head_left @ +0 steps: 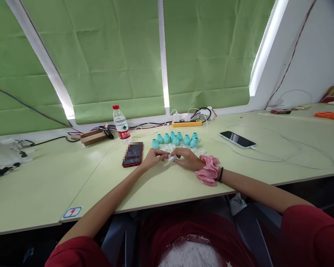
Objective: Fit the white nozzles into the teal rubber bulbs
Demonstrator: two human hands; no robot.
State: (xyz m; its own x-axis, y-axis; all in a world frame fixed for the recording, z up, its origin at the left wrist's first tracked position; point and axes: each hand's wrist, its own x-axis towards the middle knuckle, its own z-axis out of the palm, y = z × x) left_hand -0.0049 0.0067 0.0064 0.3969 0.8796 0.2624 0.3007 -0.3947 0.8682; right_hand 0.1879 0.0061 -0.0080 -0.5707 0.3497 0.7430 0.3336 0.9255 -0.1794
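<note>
Just in front of the teal pieces, my two hands come together over a small clear plastic tube. My right hand is closed around it with thumb and fingers. At the tube's left end, my left hand makes a pinch; what lies between those fingertips is too small to make out. Several teal bulb-shaped pieces with narrow necks stand upright behind my hands. Small white pieces lie between them and my fingers. More clear tubes rest behind my right hand.
Left of my hands lies a phone in a red case, with a water bottle behind it. A power strip sits by the window. A charging phone and its white cable spread right. A cardboard box stands back left.
</note>
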